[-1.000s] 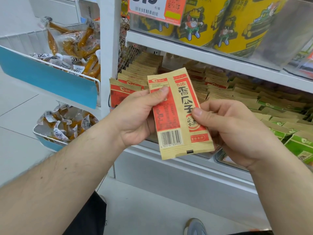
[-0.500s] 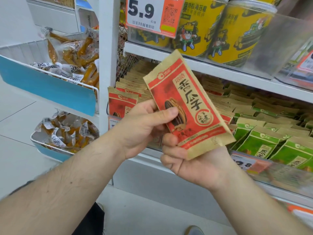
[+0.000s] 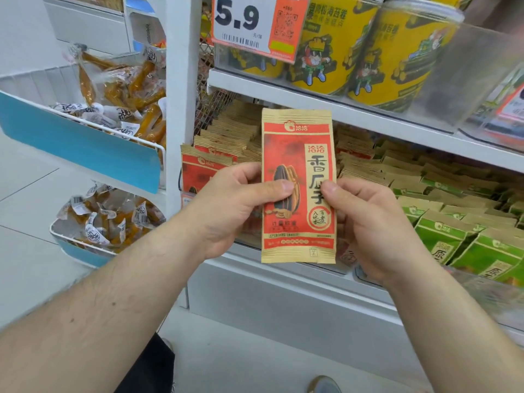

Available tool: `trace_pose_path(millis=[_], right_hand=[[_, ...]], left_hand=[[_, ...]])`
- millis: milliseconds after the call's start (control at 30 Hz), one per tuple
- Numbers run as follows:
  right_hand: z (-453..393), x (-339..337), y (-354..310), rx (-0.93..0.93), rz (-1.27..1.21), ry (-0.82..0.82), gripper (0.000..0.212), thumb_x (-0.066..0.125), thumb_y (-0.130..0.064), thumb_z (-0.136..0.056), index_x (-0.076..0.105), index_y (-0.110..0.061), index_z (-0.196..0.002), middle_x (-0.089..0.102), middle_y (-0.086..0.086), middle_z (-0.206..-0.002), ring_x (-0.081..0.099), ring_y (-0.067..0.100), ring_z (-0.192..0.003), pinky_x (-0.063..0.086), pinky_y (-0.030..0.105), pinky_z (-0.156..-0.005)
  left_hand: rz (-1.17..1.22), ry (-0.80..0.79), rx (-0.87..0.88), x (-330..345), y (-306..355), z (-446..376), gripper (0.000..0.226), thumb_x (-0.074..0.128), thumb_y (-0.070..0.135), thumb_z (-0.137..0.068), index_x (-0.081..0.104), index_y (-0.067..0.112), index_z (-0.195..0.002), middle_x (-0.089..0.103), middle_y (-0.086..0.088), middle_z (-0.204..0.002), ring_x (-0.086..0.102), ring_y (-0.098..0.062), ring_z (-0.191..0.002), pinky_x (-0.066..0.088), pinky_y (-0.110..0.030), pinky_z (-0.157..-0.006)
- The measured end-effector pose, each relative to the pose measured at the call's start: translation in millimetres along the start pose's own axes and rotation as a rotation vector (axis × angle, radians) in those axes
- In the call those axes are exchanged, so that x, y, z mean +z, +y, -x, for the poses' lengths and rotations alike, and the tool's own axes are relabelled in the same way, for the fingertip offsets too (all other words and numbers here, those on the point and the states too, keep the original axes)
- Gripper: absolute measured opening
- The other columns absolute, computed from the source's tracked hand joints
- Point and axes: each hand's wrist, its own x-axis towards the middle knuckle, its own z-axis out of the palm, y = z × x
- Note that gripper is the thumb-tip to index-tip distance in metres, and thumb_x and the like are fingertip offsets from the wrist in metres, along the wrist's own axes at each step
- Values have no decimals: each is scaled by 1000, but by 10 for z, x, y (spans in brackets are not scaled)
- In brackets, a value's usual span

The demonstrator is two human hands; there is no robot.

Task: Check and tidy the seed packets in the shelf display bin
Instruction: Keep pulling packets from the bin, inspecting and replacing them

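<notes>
Forearms come in from the bottom corners, and both hands meet on one red seed packet (image 3: 299,185) held upright, front side facing the camera, out in front of the shelf's front edge. The left hand (image 3: 226,205) pinches the packet's left edge, thumb across the printed sunflower seed, other fingers tucked behind. The right hand (image 3: 368,219) pinches the right edge the same way, thumb on the front near the black lettering.

Just behind the packet sits the shelf display bin (image 3: 365,276), packed with rows of red packets (image 3: 204,168) toward its left end and green packets (image 3: 442,236) toward its right end, all standing on edge.

On the shelf above, yellow canisters (image 3: 334,49) line the front edge, with a 5.9 price tag (image 3: 255,24) hanging there. Off to the left, wire baskets (image 3: 93,129) hold clear-wrapped snacks.
</notes>
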Motion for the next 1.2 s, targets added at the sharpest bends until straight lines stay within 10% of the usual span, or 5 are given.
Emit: trace_pose_path(millis=[300,533,767,967,1200], right_hand=[[8,-75,-11,7,-34,-21,44,65,-30,-75,62,8,-95,66,34,-86,62,34,-65,44,34,-57],[2,-227,-69,19,57,-144,19,77,-33,-79,69,-19,-69,68,8,-64,47,14,-41,32,18,-37],[-49,-385,-78,23,34,-161,20,75,-32,-78,71,-15,-67,66,14,-58,48,14,-35,34,18,-33],[-81,-474,-71,0,89,-253,57,83,-64,-52,72,-13,-74,68,17,-64,52,15,-39,38,18,-35],[-85,-549,-91,18,106,-251,29,72,-38,-74,72,-10,-77,68,15,-65,50,17,-41,38,20,-37]], left_hand=[[-48,-62,-20,0,26,5,34,70,15,-69,69,12,-102,75,-10,-97,72,-20,-80,58,-27,-62],[-499,-228,6,-81,106,54,22,72,21,-81,72,18,-102,76,-3,-98,72,-19,-92,60,-31,-75],[-1216,146,441,-101,351,-248,40,46,59,-82,66,31,-103,62,19,-100,53,-1,-101,43,-23,-86],[-1732,-35,136,-95,481,-910,67,17,63,-93,52,24,-134,49,-2,-142,38,-26,-133,29,-49,-110],[-1697,-63,-59,-38,461,-1487,65,17,67,-96,30,34,-150,26,4,-160,24,-24,-146,17,-43,-119]])
